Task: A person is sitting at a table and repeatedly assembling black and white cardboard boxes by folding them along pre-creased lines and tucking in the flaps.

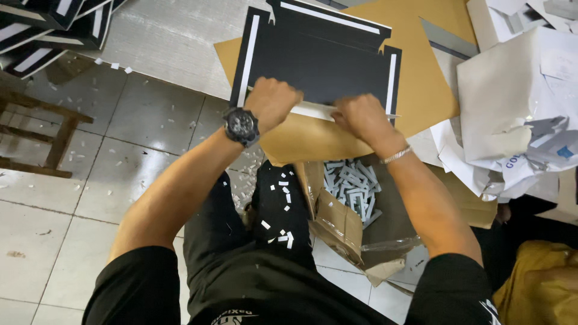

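1. Gripping the near edge of the black card sheet (319, 63), the left hand (271, 102) is closed in a fist, knuckles up, at the sheet's left near corner. A dark wristwatch (242, 125) sits on that wrist.
2. The right hand (361, 117) is closed on the same near edge, toward the sheet's right side, fingers curled under. A thin silver bracelet (396, 155) circles that wrist.
3. A white strip (313, 110) runs along the near edge of the black card sheet between the two hands; both hands touch it. Whether it is stuck down or lifted cannot be told.
4. The black card sheet lies flat on brown cardboard (421, 78), with white strips along its left, right and far borders and notched corners.
5. Just below the black card sheet, against the person's lap, stands an open brown carton (337, 222) holding a heap of grey-white paper scraps (352, 183).
6. Small white offcuts (280, 232) lie on the black trousers, to the left of the carton.
7. To the right of the black card sheet lies a pile of crumpled white paper (518, 102).
8. To the far left of the black card sheet, more black pieces with white strips (54, 27) are stacked, above a wooden stool (42, 135) on the tiled floor (132, 150).
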